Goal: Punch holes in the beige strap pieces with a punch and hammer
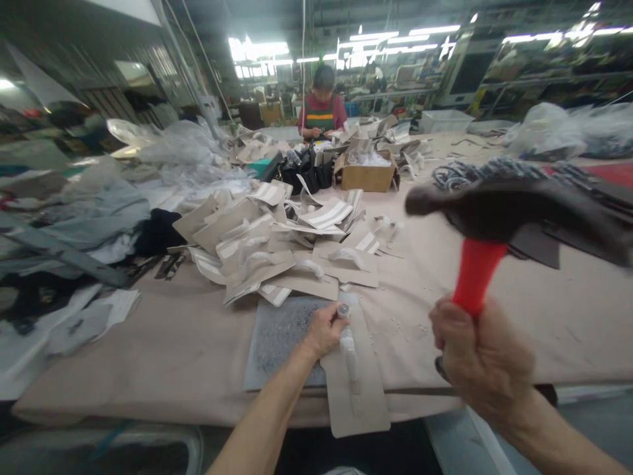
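My left hand (324, 330) pins a small metal punch (343, 310) upright on the card piece (359, 389) at the bench (494, 264) near edge, fingers closed round it. Right hand (477, 356) grips the hammer (499, 211), raised up & to the right of the punch.

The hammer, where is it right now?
In the head view the hammer is up in the air on the right side, its red handle gripped by the right hand, above the table and right of the left hand.

Two bare forearms — no sleeves
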### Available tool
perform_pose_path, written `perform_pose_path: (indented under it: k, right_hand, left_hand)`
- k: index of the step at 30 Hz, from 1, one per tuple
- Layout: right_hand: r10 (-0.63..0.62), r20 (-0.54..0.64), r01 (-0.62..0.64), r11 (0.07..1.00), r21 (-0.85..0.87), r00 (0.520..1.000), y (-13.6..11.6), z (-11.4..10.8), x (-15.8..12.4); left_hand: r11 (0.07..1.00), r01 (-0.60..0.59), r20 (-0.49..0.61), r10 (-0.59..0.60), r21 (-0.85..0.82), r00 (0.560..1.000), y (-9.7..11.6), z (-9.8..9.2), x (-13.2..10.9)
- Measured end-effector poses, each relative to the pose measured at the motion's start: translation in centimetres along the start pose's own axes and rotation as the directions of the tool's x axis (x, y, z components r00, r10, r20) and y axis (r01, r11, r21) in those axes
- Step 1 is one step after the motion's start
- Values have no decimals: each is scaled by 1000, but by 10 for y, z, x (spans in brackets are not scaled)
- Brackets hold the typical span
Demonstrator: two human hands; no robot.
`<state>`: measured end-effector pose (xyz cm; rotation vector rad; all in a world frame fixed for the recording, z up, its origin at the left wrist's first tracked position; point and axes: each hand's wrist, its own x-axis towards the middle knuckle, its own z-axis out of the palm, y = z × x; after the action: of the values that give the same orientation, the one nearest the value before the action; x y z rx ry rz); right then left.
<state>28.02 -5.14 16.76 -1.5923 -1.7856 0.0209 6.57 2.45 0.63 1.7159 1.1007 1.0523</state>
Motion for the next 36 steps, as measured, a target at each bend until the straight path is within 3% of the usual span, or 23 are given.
perform_pose_path:
  k: [1, 2, 5, 13, 14, 16, 18, 19, 20, 22, 24, 26, 29, 31, 34, 36]
  right_hand:
    - [-32, 80, 33, 999, -17, 996, 6, 10, -10]
    - [-74, 234, 84, 996, -34, 969, 14, 20, -20]
    - [-20, 535, 117, 982, -147, 844, 39, 41, -42]
    - [257, 646, -13, 934, -357, 719, 94, 58, -48]
    - [284, 634, -11, 917, -398, 719, 99, 64, -50]
    - [243, 565, 53, 889, -455, 788, 102, 75, -54]
    - [44, 485, 186, 890, -415, 873, 91, 84, -57]
    - [-94, 472, 284, 893, -349, 877, 80, 87, -57]
    - [-237, 483, 393, 884, -253, 843, 68, 89, -57]
    - [-468, 544, 582, 812, -47, 697, 41, 92, -55]
    - [-566, 610, 683, 728, 55, 555, 17, 95, -53]
    - [-573, 651, 732, 680, 38, 498, 2, 99, -51]
    - [-548, 651, 757, 651, -63, 525, -9, 105, -46]
    - [-487, 631, 709, 689, -147, 604, -12, 107, -42]
    - [-307, 624, 526, 827, -199, 719, -16, 108, -38]
    - [-156, 613, 339, 920, -194, 775, -18, 111, -39]
  left_hand:
    - [1000, 7, 0, -7, -1, 1000, -1, 0, 0]
    - [1000, 16, -1, -16, -1, 1000, -2, 1, 0]
    - [1000, 25, 3, -25, 7, 1000, -4, 2, -1]
    - [1000, -8, -15, 8, -23, 1000, 1, 2, -1]
    - [999, -1, -14, 1, -36, 1000, 2, 2, 0]
    - [997, 15, -15, -16, -69, 1000, 2, 2, 0]
    - [994, 30, -18, -32, -105, 999, 2, 2, 0]
    - [992, 36, -21, -39, -124, 999, 1, 3, 0]
    - [989, 42, -28, -47, -145, 999, 0, 3, 0]
    - [977, 66, -46, -77, -202, 996, -3, 5, 1]
    - [950, 121, -75, -148, -287, 986, -7, 8, 4]
    - [902, 188, -128, -255, -390, 959, -7, 7, 9]
    - [825, 172, -265, -360, -538, 895, 3, -6, 18]
    - [812, 58, -384, -337, -581, 860, 20, -25, 21]
    - [855, -111, -520, -199, -506, 831, 48, -56, 21]
    - [875, -137, -512, -138, -463, 848, 59, -67, 17]
